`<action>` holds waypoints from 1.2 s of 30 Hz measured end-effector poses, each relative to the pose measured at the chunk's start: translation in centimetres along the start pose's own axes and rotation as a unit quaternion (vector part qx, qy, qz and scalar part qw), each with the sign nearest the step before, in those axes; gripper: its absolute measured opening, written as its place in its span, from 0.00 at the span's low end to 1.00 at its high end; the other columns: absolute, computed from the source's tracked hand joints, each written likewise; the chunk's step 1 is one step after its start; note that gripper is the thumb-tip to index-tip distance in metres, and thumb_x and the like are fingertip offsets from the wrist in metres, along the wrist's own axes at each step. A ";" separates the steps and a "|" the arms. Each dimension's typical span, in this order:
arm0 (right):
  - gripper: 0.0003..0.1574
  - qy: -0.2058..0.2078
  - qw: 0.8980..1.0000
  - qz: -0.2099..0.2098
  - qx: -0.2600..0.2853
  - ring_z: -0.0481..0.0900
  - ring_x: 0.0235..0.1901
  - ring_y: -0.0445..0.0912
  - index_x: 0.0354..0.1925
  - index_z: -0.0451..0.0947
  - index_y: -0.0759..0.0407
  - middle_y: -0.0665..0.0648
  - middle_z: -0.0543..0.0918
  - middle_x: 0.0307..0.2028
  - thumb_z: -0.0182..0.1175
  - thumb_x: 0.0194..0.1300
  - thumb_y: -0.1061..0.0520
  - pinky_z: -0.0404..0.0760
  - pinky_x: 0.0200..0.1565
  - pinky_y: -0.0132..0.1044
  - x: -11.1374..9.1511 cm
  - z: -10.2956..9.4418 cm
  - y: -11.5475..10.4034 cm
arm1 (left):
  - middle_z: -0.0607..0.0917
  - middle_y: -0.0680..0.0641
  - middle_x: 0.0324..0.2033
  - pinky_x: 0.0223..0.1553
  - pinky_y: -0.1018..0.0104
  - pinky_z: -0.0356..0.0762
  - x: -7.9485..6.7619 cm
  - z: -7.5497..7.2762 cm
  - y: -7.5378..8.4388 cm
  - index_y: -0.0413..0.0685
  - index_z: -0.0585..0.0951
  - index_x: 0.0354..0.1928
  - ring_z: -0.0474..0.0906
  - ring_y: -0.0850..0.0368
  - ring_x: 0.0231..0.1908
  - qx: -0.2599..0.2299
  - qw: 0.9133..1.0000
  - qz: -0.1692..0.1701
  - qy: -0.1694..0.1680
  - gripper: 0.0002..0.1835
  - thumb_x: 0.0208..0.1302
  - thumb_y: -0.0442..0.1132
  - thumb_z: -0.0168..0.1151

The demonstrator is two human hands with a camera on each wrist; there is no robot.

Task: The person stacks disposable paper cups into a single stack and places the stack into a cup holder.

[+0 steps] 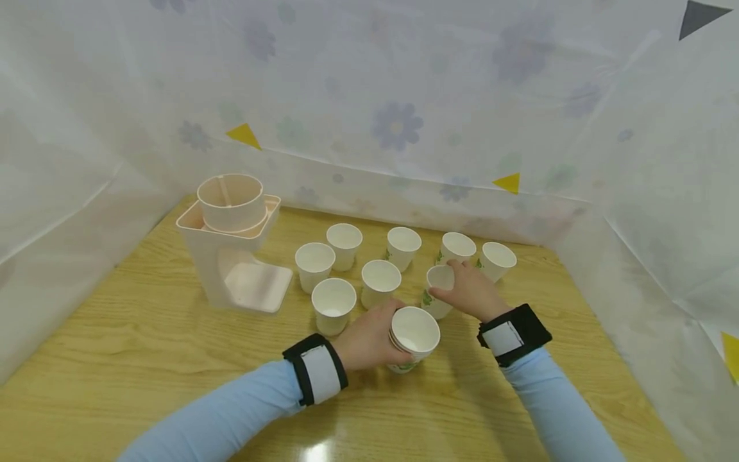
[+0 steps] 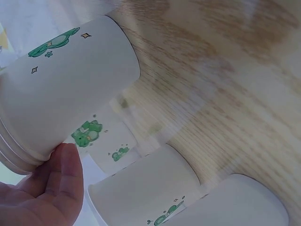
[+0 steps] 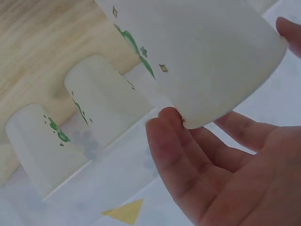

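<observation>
Left grip [image 1: 367, 338]: curled round stacked cups [image 1: 416, 329]
Right grip [image 1: 473, 292]: holding single cup [image 1: 435, 307] near rim
Seven loose cups [image 1: 380, 280]: upright on counter [image 1: 133, 333]
Pale stand [image 1: 206, 266]: left of cups

Cups [image 1: 380, 289] right of machine [image 1: 203, 263]

Nested grn-print wht cups [image 1: 415, 328] in L hand [image 1: 369, 337]; single wht cup [image 1: 437, 307] behind, mouth up, in R hand [image 1: 472, 292].
</observation>
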State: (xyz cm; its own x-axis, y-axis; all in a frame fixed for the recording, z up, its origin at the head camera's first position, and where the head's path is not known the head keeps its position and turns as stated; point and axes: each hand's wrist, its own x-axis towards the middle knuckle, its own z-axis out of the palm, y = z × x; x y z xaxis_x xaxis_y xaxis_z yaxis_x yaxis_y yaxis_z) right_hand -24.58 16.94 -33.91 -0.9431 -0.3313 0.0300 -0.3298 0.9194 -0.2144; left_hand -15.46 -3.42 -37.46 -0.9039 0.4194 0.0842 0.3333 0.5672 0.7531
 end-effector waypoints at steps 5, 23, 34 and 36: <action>0.45 0.010 0.999 -0.021 0.024 0.76 0.44 0.66 0.60 0.66 0.75 0.79 0.74 0.51 0.62 0.55 0.44 0.78 0.41 0.58 -0.5 -1.3 0.2 | 0.81 0.43 0.49 0.51 0.57 0.77 0.1 0.0 -0.1 0.42 0.70 0.57 0.77 0.53 0.47 -0.005 1.000 -0.004 0.001 0.39 0.42 0.46 0.74; 0.43 -0.039 0.972 -0.202 0.117 0.71 0.47 0.52 0.66 0.61 0.63 0.64 0.71 0.58 0.63 0.52 0.62 0.76 0.43 0.50 -5.1 -7.8 -2.4 | 0.81 0.43 0.51 0.52 0.57 0.77 0.1 -0.1 -0.1 0.42 0.68 0.59 0.77 0.54 0.49 -0.009 1.000 -0.015 -0.008 0.40 0.43 0.46 0.74; 0.44 -0.083 0.941 -0.302 0.127 0.69 0.54 0.49 0.65 0.63 0.58 0.59 0.68 0.61 0.66 0.50 0.62 0.76 0.50 0.52 -6.0 -7.1 -3.7 | 0.82 0.45 0.50 0.52 0.57 0.77 0.1 0.1 -0.1 0.43 0.69 0.59 0.78 0.55 0.48 -0.009 1.000 -0.009 -0.005 0.40 0.41 0.45 0.74; 0.44 -0.090 0.942 -0.298 0.128 0.69 0.55 0.49 0.65 0.63 0.59 0.60 0.68 0.62 0.66 0.50 0.62 0.76 0.50 0.52 -6.0 -6.8 -3.8 | 0.82 0.45 0.50 0.52 0.57 0.77 0.1 0.1 -0.1 0.43 0.69 0.59 0.78 0.55 0.48 -0.010 1.000 -0.008 -0.004 0.40 0.41 0.44 0.74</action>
State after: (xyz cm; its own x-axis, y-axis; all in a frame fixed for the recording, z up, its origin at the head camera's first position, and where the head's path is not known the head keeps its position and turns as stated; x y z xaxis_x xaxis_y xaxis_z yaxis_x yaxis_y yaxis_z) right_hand -17.96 16.93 -26.62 -0.5633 -0.8241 0.0591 -0.7555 0.4848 -0.4406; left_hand -15.54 -3.31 -37.61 -0.9068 0.4161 0.0676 0.3141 0.5601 0.7665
